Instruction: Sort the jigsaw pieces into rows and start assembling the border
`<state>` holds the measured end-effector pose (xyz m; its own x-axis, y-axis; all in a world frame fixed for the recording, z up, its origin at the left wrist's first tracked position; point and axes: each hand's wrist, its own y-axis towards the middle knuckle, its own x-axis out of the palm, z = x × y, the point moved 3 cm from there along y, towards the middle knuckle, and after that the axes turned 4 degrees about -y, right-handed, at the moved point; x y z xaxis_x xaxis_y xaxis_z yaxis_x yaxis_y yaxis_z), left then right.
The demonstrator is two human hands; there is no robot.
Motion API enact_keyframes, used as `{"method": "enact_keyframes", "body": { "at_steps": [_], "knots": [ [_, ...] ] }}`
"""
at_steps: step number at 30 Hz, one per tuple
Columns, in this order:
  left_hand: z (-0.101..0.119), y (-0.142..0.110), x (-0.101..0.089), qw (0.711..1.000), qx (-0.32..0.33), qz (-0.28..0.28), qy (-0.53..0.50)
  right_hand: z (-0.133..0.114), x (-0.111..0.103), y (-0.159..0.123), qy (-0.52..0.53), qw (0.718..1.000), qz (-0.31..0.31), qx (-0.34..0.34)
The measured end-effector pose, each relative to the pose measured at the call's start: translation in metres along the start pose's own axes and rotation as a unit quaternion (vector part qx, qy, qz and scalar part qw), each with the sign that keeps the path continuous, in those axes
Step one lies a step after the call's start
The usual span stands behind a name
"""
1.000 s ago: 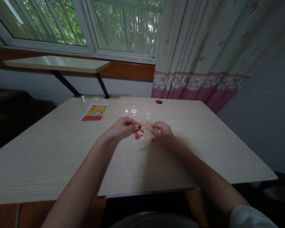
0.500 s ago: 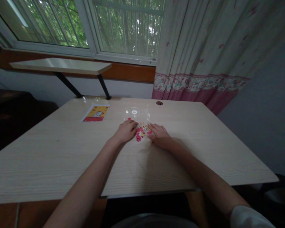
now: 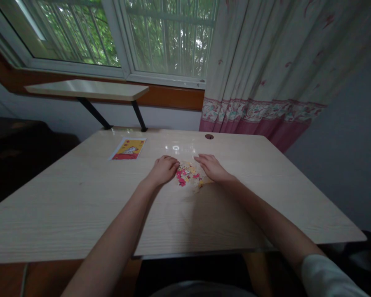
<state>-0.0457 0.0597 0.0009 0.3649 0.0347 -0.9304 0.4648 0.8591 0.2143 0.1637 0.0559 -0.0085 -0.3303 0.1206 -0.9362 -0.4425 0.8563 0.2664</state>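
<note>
Pink-and-yellow puzzle pieces (image 3: 188,177) lie between our flat, released left hand (image 3: 163,170) and right hand (image 3: 213,168), penned together.

Place: a room in a home.
Window: barred panes (image 3: 160,37) at the far wall, green trees outside.
Curtain: floral fabric (image 3: 266,62) with pink hem, far right.
Furniture: pale wooden desk (image 3: 80,206); small wall shelf (image 3: 86,88) under the window.
</note>
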Motion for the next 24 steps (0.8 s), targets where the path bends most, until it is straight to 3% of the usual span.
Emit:
{"method": "enact_keyframes", "body": {
  "at_steps": [3, 8, 18, 24],
  "knots": [
    [0.005, -0.001, -0.005, 0.999, 0.038, 0.007, -0.033, 0.002, -0.001, 0.015, -0.014, 0.998, -0.025, -0.047],
    [0.011, -0.003, -0.010, 0.996, 0.044, 0.049, -0.055, 0.003, -0.002, 0.024, 0.014, 0.995, -0.055, -0.076],
    [0.045, -0.003, -0.002, 0.993, 0.047, 0.067, -0.086, -0.005, -0.015, 0.004, 0.119, 0.991, 0.041, -0.049],
    [0.048, -0.003, -0.002, 0.985, 0.024, 0.109, -0.131, -0.018, -0.015, 0.002, 0.248, 0.963, 0.102, -0.010]
  ]
}}
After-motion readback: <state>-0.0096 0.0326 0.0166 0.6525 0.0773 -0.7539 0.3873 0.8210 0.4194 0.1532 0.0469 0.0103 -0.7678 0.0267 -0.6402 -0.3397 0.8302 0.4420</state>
